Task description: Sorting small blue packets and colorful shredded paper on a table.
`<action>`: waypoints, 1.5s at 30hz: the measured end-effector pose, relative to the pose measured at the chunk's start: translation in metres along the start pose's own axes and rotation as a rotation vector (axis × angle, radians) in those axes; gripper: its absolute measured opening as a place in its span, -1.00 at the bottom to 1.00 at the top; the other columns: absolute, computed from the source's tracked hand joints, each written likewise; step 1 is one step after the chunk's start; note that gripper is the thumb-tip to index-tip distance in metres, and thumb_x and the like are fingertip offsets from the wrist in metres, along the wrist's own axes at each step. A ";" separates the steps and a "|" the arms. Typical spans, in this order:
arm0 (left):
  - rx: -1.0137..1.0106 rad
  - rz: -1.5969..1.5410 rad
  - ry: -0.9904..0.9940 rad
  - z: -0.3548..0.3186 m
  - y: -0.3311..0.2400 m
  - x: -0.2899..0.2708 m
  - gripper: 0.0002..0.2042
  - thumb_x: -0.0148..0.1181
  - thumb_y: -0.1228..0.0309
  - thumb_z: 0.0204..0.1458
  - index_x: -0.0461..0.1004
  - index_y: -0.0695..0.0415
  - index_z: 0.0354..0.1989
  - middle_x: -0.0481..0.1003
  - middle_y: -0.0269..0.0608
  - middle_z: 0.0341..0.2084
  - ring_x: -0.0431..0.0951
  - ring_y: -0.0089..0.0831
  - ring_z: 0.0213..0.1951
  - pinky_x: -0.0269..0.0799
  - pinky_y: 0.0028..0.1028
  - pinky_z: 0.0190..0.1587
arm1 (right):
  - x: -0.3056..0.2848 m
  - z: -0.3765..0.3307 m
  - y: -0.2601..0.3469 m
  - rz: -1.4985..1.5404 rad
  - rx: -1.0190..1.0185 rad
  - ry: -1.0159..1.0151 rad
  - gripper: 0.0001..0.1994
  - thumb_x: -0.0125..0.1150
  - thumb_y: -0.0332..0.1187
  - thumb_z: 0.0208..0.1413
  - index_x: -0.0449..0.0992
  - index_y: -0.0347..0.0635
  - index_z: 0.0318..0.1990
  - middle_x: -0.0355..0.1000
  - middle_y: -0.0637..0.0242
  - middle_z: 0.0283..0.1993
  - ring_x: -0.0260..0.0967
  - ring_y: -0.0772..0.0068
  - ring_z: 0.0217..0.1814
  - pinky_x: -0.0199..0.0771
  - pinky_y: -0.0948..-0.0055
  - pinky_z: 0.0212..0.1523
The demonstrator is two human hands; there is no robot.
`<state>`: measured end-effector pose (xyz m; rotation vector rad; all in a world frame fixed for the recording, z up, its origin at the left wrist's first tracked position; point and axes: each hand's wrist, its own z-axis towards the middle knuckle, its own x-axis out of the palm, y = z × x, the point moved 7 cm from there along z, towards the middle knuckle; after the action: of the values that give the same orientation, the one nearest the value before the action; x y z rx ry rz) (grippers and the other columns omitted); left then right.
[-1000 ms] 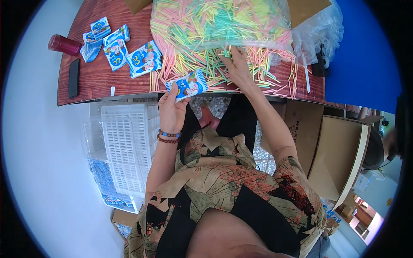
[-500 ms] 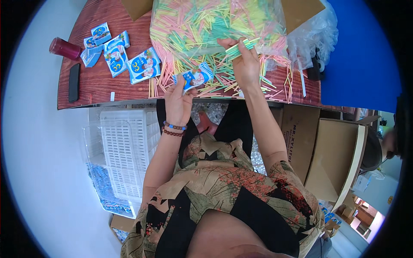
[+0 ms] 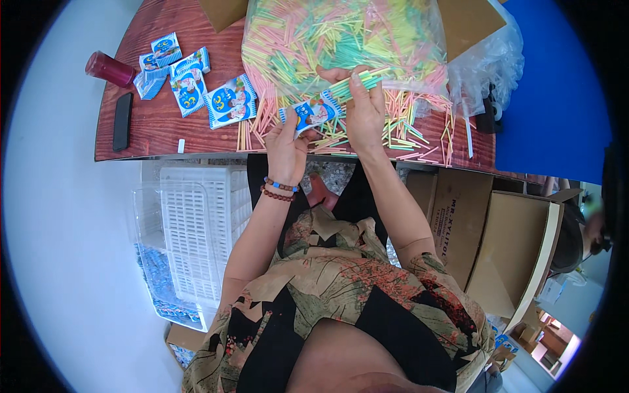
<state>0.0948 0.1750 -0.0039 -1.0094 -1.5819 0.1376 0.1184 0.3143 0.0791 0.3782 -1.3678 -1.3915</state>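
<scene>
My left hand (image 3: 285, 149) pinches a small blue-and-white packet (image 3: 313, 114) between thumb and fingers near the table's front edge. Close to its right, my right hand (image 3: 365, 121) is closed on a small bundle of green and yellow straws (image 3: 372, 80). The bundle's left end is right by the packet; whether they touch I cannot tell. Behind both hands, a clear plastic bag (image 3: 347, 39) spills many pink, yellow and green straws (image 3: 409, 128) onto the table. Several like packets, among them a large one (image 3: 231, 103), lie left of the bag.
The red wood-grain table (image 3: 160, 134) also bears a dark red cup (image 3: 110, 69) on its side and a black oblong object (image 3: 122, 122). White plastic baskets (image 3: 196, 229) stand below left, above blue packets (image 3: 154, 275). Cardboard boxes (image 3: 508, 249) stand below right.
My hands have come closer together: the right hand with its straws has moved left and down toward the packet. The view has shifted slightly.
</scene>
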 end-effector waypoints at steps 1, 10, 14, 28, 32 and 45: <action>0.006 0.008 0.006 0.001 0.000 0.000 -0.76 0.05 0.29 0.22 0.53 0.22 -0.28 0.57 -0.23 -0.33 0.54 -0.53 -0.37 0.45 -0.55 -0.37 | 0.002 0.000 -0.002 -0.011 -0.003 0.003 -0.87 -0.17 -0.34 0.33 0.24 -0.19 -0.12 0.46 0.01 -0.10 0.33 0.06 0.17 0.21 0.14 0.22; -0.026 -0.072 0.010 0.004 0.005 0.006 -0.76 0.06 0.27 0.22 0.52 0.20 -0.28 0.57 -0.26 -0.35 0.52 -0.54 -0.40 0.43 -0.54 -0.38 | 0.007 -0.005 -0.005 0.098 0.032 -0.111 -0.84 -0.19 -0.33 0.33 0.27 -0.18 -0.08 0.45 -0.01 -0.03 0.21 0.14 0.29 0.15 0.19 0.27; 0.003 -0.135 0.029 0.008 0.005 0.008 -0.78 0.06 0.27 0.22 0.51 0.19 -0.25 0.56 -0.25 -0.32 0.53 -0.53 -0.34 0.46 -0.51 -0.33 | 0.009 -0.013 -0.015 0.060 0.054 -0.107 -0.85 -0.18 -0.32 0.34 0.22 -0.17 -0.07 0.44 0.08 0.02 0.11 0.20 0.35 0.01 0.22 0.33; -0.046 -0.322 0.151 0.020 0.012 0.013 -0.69 0.03 0.27 0.22 0.37 0.20 0.03 0.49 -0.20 -0.07 0.49 -0.38 -0.04 0.44 -0.32 0.01 | 0.022 0.000 -0.013 -0.049 0.133 0.032 -0.51 -0.27 -0.13 0.36 0.21 -0.34 0.24 0.15 0.07 0.32 0.02 0.29 0.41 -0.01 0.29 0.36; -0.082 -0.510 0.239 0.025 0.015 0.014 -0.61 0.10 0.25 0.18 0.29 0.18 0.11 0.44 -0.22 -0.01 0.46 -0.37 -0.02 0.42 -0.32 0.00 | 0.031 0.005 -0.007 -0.152 0.093 0.143 -0.44 -0.31 -0.07 0.36 0.06 -0.32 0.33 0.10 0.14 0.36 -0.01 0.31 0.42 -0.06 0.34 0.37; 0.038 -0.581 0.302 0.042 -0.018 -0.001 -0.65 0.09 0.21 0.18 0.35 0.11 0.06 0.48 -0.23 -0.03 0.47 -0.33 0.00 0.43 -0.26 0.01 | 0.038 0.025 0.028 -0.267 0.039 0.068 -0.56 -0.13 -0.09 0.33 0.36 -0.34 0.05 0.37 0.31 -0.26 0.34 0.45 -0.22 0.33 0.46 -0.13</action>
<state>0.0498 0.1814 -0.0062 -0.4805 -1.5214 -0.3675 0.0975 0.3025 0.1268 0.6474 -1.3250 -1.5560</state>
